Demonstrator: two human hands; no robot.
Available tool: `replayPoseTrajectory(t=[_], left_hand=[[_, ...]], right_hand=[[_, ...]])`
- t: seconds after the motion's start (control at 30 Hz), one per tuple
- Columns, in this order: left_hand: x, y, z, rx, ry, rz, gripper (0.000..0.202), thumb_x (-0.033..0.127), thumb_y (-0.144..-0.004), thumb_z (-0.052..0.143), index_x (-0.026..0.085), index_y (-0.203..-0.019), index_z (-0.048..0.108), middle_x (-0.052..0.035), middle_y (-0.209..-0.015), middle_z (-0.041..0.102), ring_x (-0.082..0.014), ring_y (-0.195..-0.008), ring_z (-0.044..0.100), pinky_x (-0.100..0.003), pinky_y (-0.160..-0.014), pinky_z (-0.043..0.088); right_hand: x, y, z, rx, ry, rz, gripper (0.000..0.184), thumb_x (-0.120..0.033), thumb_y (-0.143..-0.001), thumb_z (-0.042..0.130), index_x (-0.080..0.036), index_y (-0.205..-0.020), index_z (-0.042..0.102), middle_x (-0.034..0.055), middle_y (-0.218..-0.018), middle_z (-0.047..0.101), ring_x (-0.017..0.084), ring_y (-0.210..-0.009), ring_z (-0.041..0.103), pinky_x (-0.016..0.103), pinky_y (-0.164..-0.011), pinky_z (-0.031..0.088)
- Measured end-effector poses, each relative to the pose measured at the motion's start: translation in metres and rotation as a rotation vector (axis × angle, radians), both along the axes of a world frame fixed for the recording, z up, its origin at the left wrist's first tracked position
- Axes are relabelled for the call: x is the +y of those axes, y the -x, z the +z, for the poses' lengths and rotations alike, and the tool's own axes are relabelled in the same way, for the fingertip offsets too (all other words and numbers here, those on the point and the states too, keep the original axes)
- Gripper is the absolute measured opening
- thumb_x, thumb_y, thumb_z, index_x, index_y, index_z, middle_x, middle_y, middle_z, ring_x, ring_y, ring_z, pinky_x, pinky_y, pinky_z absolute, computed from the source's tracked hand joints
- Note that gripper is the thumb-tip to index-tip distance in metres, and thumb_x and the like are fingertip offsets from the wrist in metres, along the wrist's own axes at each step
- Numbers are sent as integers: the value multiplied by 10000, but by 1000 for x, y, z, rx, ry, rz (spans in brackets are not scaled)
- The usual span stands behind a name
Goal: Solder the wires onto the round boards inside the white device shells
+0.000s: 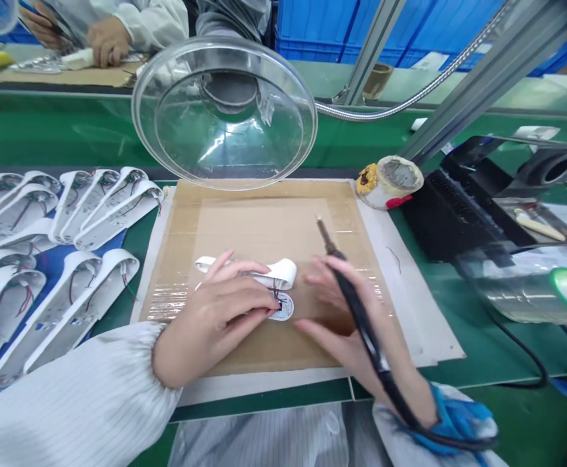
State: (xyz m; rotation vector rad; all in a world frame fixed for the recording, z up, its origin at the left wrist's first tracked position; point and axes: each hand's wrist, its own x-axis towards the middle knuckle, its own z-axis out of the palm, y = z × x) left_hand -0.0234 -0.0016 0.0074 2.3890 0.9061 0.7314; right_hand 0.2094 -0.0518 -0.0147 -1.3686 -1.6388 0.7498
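Beneath the left hand (215,314), on the brown cardboard sheet (264,224), lies the elongated white plastic housing (283,272). The left fingertips close in on the small round white circuit board (286,309); their grip cannot be determined. Right of the board, the right hand (354,347), fingers spread, holds the slim black soldering iron (352,292), tip raised.

Beyond the left fingers (252,299), bare cardboard (264,224) leaves room to pass as far as the clear hood (225,149), which bars the way ahead. A narrow gap opens between them and the right fingers (322,332); the soldering iron (361,318) slants across the right hand, its tip jutting forward. Left of both, white housings (113,217) crowd the surface (478,344). Ahead-right stand the tin (388,188) and black device (434,214).
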Motion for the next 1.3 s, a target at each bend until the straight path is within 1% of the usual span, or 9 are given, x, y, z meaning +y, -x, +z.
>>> replayPoseTrajectory(t=[0.13, 0.27, 0.4, 0.6, 0.77, 0.83, 1.0, 1.2, 1.3], left_hand=[[7, -13, -7, 20, -149, -80, 175, 175, -979, 543, 257, -981, 697, 16, -1092, 715, -153, -1197, 572, -479, -1213, 193], [16, -23, -12, 38, -416, -205, 258, 162, -1017, 437, 167, -1029, 695, -30, -1064, 730, -192, -1203, 559, -426, -1168, 328], [18, -25, -13, 61, -481, -244, 256, 149, -1015, 432, 126, -1024, 686, -42, -983, 723, -189, -1123, 588, -385, -1147, 387], [14, -22, -14, 98, -387, -214, 288, 159, -1037, 382, 168, -1108, 661, -2, -1004, 725, -148, -1187, 549, -369, -1246, 199], [15, -20, -18, -17, -211, -167, 228, 174, -1021, 452, 209, -969, 671, 43, -959, 726, -119, -1208, 519, -364, -1262, 88], [16, -20, -19, -31, -219, -161, 221, 159, -1014, 461, 207, -966, 671, 40, -945, 718, -126, -1203, 519, -383, -1265, 69], [13, -20, -16, 39, -256, -139, 209, 108, -984, 487, 200, -931, 668, 22, -921, 690, -145, -1224, 505, -395, -1272, 95], [-8, -20, -5, 66, -29, 114, 139, 117, -912, 581, 205, -851, 669, -57, -1314, 547, -223, -1349, 397, -500, -1233, 141], [-14, -20, -2, 92, 8, 194, 155, 130, -914, 577, 223, -827, 666, -41, -1356, 530, -227, -1370, 380, -512, -1221, 121]], right_hand=[[-4, 15, -10, -85, -44, 87, 819, -192, -787, 796, -322, -1461, 350, 50, -1470, 492, 236, -1288, 550, 406, -1060, 538], [-2, 18, -10, -121, -86, 71, 801, -133, -813, 757, -312, -1470, 335, 23, -1486, 478, 194, -1336, 504, 320, -1069, 526], [-2, 20, -10, -142, -80, 48, 756, -100, -824, 732, -279, -1460, 364, 15, -1472, 497, 159, -1328, 509, 233, -1049, 523], [-1, 20, -12, -142, -108, 45, 759, -85, -814, 737, -254, -1457, 371, 11, -1484, 487, 144, -1348, 484, 188, -1043, 511], [-2, 20, -15, -106, -64, 53, 782, -115, -818, 752, -257, -1476, 354, 34, -1480, 492, 141, -1177, 628, 206, -1036, 523], [-3, 20, -16, -92, -33, 55, 784, -116, -821, 750, -266, -1480, 353, 41, -1480, 492, 138, -1102, 668, 221, -1033, 529], [-3, 19, -14, -127, -64, 37, 774, -126, -822, 748, -268, -1478, 362, 49, -1492, 475, 163, -1170, 636, 204, -933, 582], [-1, 20, -12, -154, -57, 41, 765, -183, -837, 757, -257, -1484, 356, 39, -1405, 561, 139, -1105, 660, 211, -977, 556], [1, 23, -13, -122, -37, 50, 777, -160, -833, 755, -271, -1486, 348, 22, -1372, 584, 123, -1079, 664, 206, -975, 553]])
